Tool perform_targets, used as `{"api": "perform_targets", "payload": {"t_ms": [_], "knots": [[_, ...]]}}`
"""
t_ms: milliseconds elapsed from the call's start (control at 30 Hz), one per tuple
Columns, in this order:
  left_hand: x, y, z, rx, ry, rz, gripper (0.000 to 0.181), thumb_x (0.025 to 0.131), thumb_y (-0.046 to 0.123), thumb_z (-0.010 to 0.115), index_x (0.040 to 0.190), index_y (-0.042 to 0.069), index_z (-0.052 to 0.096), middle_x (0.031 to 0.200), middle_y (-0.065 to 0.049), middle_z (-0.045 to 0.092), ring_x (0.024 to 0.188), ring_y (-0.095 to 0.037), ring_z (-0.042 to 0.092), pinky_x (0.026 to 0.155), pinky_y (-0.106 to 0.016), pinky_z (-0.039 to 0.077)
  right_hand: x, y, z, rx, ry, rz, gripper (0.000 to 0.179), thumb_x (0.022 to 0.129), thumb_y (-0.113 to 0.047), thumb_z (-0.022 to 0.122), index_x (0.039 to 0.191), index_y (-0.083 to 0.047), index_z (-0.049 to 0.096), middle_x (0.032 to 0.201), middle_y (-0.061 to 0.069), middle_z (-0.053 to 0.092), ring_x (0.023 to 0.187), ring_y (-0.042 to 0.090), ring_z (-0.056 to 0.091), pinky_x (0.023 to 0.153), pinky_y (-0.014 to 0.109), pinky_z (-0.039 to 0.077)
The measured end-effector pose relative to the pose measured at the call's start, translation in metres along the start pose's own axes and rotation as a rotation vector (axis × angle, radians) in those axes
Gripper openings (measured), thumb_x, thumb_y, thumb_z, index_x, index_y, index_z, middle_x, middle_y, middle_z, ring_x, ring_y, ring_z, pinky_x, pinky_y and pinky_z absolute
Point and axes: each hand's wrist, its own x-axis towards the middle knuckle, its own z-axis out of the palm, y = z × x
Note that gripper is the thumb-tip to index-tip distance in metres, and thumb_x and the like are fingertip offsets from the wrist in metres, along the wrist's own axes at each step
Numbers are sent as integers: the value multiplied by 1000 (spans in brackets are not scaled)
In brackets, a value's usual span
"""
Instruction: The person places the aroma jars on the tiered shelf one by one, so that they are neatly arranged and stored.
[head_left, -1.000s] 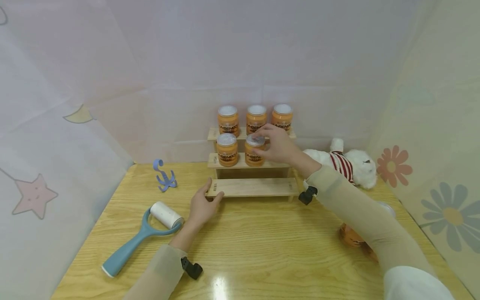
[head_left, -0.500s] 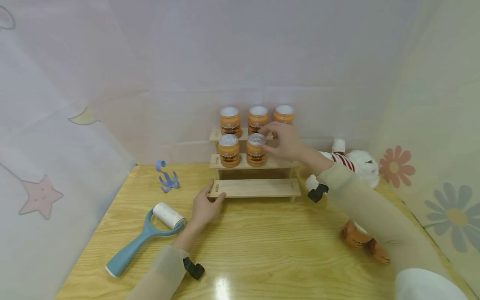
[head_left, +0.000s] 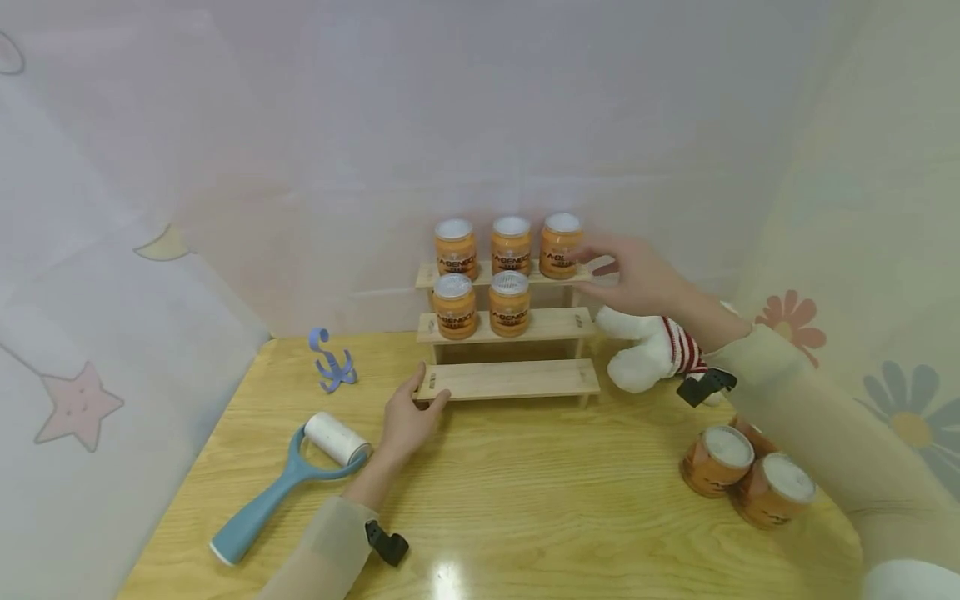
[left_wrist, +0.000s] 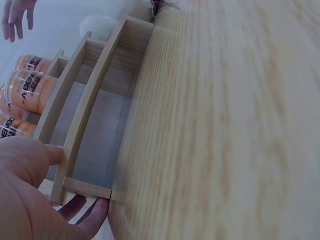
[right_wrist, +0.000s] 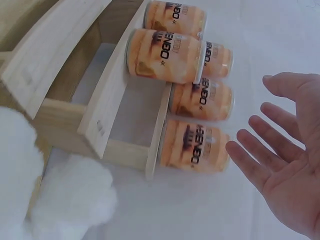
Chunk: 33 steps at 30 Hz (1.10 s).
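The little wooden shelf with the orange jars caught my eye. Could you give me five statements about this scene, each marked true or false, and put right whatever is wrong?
1. Five jars stand on the wooden shelf. True.
2. They are split evenly between two levels. False: the top tier bears three, the middle tier two.
3. In the head view, a blue-handled roller lies left of the shelf. True.
4. Both hands hold the shelf. False: only the left grip does; the right grip holds nothing.
5. A purple hook is on the table. True.
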Motion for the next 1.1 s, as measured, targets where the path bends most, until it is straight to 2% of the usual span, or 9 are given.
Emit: {"api": "perform_targets", "payload": {"t_ms": [200,333,433,500,667,767,900,1100], "knots": [[0,0,0,6,8,-15,82,103,42,70,169,14,30,173,-12,35,162,-39,28,131,-57,29,-29,13,-15,-30,-2,-13,33,98,-8,76,130,-5,72,129,14,73,119,36,69,95,54,63],[0,0,0,11,13,-18,82,104,41,70,169,14,29,174,-12,35,162,-39,27,132,-57,28,-49,20,-23,-64,-2,-31,34,97,-6,76,130,-6,72,128,12,73,114,33,72,91,46,65],[0,0,0,12,15,-17,82,103,42,70,169,14,30,173,-12,36,162,-38,28,131,-57,30,-64,25,-28,-91,5,-29,36,95,-6,78,131,-9,72,126,9,74,110,25,73,87,36,66],[0,1,0,11,16,-17,82,103,42,70,169,14,30,173,-12,36,162,-38,29,131,-56,30,-74,29,-31,-97,8,-33,37,94,-5,80,130,-10,73,123,7,75,108,15,73,85,28,66],[-2,4,1,8,13,-20,81,104,41,70,168,13,30,173,-13,35,162,-39,28,132,-56,28,-100,41,-38,-89,-3,-100,42,86,2,85,126,-11,75,118,1,76,108,-8,65,85,15,61],[-3,5,1,4,14,-13,81,104,40,70,168,11,30,173,-13,35,162,-40,28,132,-56,28,-116,44,-42,-71,-23,-126,47,83,4,87,125,-13,75,121,-2,75,110,-8,64,87,13,60],[-3,6,0,4,21,-7,81,104,39,70,168,10,30,173,-14,35,162,-40,28,132,-56,27,-137,48,-44,-53,-41,-111,55,79,3,91,128,-17,74,127,-6,73,117,-8,63,90,9,57],[-3,4,0,9,27,-11,81,103,39,71,168,11,31,172,-14,37,161,-40,30,131,-56,29,-167,58,-36,-13,-70,-121,59,76,5,92,129,-14,73,127,-18,70,114,-6,67,89,11,58]]}}
